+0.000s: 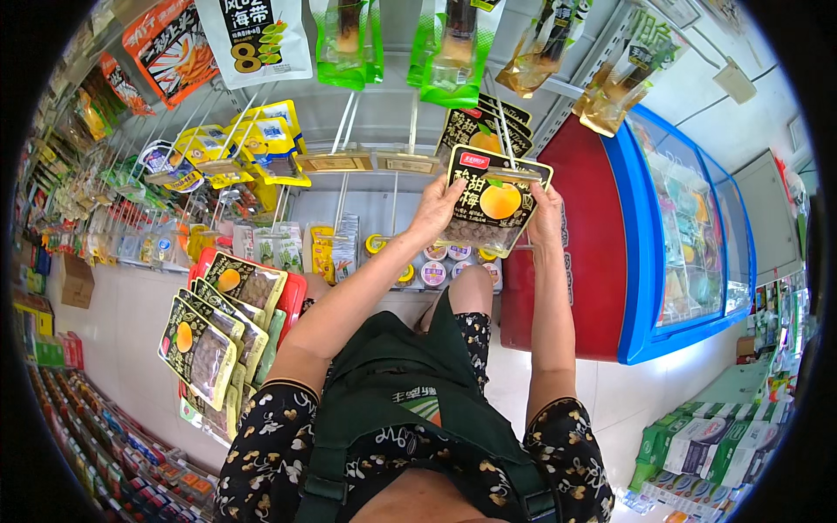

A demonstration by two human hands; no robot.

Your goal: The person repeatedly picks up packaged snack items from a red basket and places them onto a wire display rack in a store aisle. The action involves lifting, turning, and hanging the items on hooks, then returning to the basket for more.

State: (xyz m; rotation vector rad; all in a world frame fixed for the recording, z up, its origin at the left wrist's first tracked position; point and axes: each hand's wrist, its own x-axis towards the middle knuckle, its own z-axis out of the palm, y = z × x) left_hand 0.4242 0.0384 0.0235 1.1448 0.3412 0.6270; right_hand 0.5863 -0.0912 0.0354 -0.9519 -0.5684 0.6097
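Observation:
Between my two hands is a black snack pouch (487, 202) with an orange fruit printed on it and a clear lower window showing dark dried fruit. My left hand (433, 210) grips its left edge, thumb on the front. My right hand (546, 212) grips the right edge. The pouch's upper part is at the end of a metal display hook (505, 140), whose tag holder (513, 174) crosses its front. Behind it, similar black pouches (451, 131) hang on that hook. To my left, more such pouches (199, 350) lie stacked over a red basket (295, 302).
Yellow pouches (271, 147) hang on hooks at left. Green-and-white packets (451, 59) hang above. Small round tubs (433, 273) stand on the low shelf. A red-sided freezer with a blue rim (621, 261) stands close at right. Packaged goods (709, 438) are piled at lower right.

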